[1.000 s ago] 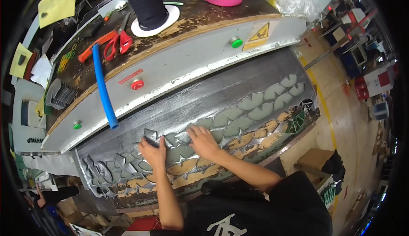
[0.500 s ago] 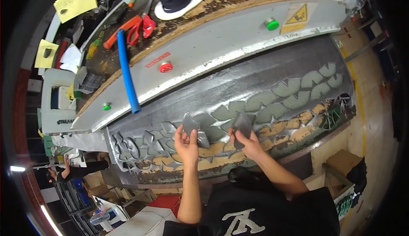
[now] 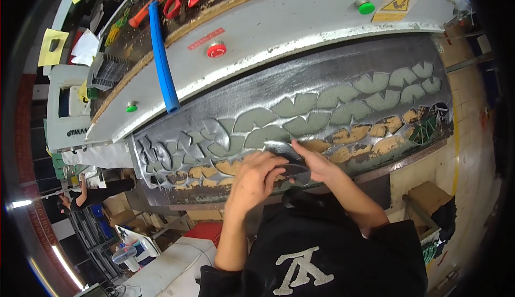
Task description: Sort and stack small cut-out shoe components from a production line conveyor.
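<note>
Both my hands are close together over the near edge of a dark grey, shiny sheet [image 3: 225, 90] with rows of curved cut-outs. My left hand [image 3: 253, 178] has its fingers curled on the left side of some dark grey cut pieces [image 3: 295, 172]. My right hand [image 3: 321, 164] grips the same pieces from the right, thumb on top. Fingers partly cover the pieces, and how many there are I cannot tell. Through the cut-outs a green and tan board [image 3: 348, 136] shows. Loose or lifted dark pieces [image 3: 216, 134] lie at the sheet's left part.
Beyond the sheet runs a grey machine beam [image 3: 289, 37] with a red button [image 3: 216, 49] and green buttons [image 3: 366, 6]. A blue tube [image 3: 162, 61] hangs over it, beside red-handled scissors [image 3: 173, 3]. Another person [image 3: 96, 194] is at far left. A cardboard box [image 3: 429, 198] stands at right.
My hands, apart with dark pieces in each, have come together closer to my body, bringing the pieces together. The view has shifted, so the beam sits higher.
</note>
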The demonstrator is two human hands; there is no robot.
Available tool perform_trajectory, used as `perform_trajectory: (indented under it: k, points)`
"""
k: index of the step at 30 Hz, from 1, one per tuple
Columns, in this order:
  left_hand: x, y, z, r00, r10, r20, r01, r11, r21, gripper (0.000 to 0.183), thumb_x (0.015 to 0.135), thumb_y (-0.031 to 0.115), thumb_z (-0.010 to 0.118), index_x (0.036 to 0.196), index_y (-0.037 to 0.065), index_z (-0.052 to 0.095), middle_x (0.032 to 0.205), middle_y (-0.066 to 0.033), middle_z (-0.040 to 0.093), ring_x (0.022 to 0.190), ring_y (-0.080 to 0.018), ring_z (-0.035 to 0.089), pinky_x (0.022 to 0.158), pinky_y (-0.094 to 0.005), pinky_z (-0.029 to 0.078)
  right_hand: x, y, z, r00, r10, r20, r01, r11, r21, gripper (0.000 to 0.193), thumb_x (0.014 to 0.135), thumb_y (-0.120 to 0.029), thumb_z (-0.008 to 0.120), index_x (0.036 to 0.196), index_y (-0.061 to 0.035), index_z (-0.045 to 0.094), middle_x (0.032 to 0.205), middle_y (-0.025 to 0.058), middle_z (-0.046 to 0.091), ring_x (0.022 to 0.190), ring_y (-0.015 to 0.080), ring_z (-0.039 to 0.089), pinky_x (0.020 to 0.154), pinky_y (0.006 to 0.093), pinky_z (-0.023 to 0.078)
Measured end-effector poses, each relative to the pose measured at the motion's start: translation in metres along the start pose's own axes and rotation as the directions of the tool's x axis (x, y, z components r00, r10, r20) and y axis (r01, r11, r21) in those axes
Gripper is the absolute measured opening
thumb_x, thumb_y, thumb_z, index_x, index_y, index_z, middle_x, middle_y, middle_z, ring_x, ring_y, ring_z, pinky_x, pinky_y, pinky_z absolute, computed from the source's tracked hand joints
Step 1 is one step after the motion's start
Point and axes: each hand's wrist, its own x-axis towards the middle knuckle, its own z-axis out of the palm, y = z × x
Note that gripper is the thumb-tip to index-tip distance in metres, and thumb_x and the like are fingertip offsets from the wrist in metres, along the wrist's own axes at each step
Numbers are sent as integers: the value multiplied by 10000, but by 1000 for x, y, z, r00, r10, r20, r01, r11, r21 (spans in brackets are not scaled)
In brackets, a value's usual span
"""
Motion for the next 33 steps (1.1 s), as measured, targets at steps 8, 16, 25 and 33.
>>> perform_trajectory:
  k: [8, 16, 25, 33]
  points:
    - [-13, -29, 13, 993, 56, 104, -53, 998, -30, 187, 858, 25, 773, 1044, 29, 758, 1109, -158, 728, 1040, -399, 682, 898, -476, 536, 4, -10, 28, 974, 226, 37, -202, 923, -327, 1052, 994, -850, 218, 1419, 49, 561, 1212, 195, 720, 1035, 288, 767, 791, 452, 679]
    - [-35, -47, 88, 816, -500, -290, 103, 619, -779, 275, 1088, 45, 630, 1342, 51, 526, 1006, -48, 728, 902, -76, 657, 747, -218, 495, 1, 11, 48, 789, -598, 142, 608, 724, -325, 1184, 809, -717, 828, 1615, 1, 341, 1535, 237, 551, 1405, 387, 568, 1159, 510, 486]
    - [-10, -127, 35, 732, -139, -667, 225, 973, 44, 421, 963, 195, 797, 1294, -9, 634, 1046, -216, 705, 947, -350, 700, 887, -408, 555, -2, 30, 49, 739, -552, -386, 634, 764, 122, 330, 1054, -64, 657, 1351, -142, 535, 1154, 118, 668, 1155, 278, 678, 1022, 534, 574]
    - [-4, -194, -11, 660, -452, -600, 538, 842, -42, 427, 767, 198, 915, 1082, -16, 722, 1157, -207, 676, 1148, -421, 621, 1020, -501, 496, -41, 50, 83, 919, -387, -77, 344, 881, -325, 338, 1036, -105, 695, 1332, -52, 542, 985, 107, 671, 900, 239, 695, 812, 398, 566]
